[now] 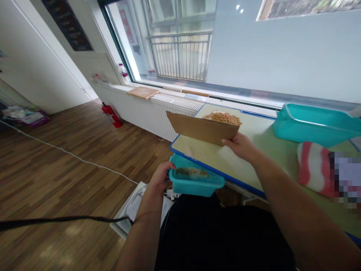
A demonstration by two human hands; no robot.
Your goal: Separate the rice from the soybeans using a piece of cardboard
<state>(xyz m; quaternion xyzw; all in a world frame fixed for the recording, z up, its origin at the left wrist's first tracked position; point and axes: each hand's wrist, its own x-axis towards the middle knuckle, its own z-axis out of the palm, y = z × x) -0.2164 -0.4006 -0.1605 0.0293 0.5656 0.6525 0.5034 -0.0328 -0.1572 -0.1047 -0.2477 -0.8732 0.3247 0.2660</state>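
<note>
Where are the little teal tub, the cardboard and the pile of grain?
small teal tub [197, 188]: head view, on its front wall.
cardboard sheet [201, 130]: head view, on the middle of its brown face.
pile of grain [222, 117]: head view, on the top of the heap.

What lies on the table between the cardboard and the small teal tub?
Head view: only a thin scatter of grains on the table, between the cardboard and the small teal tub. Otherwise bare.
</note>
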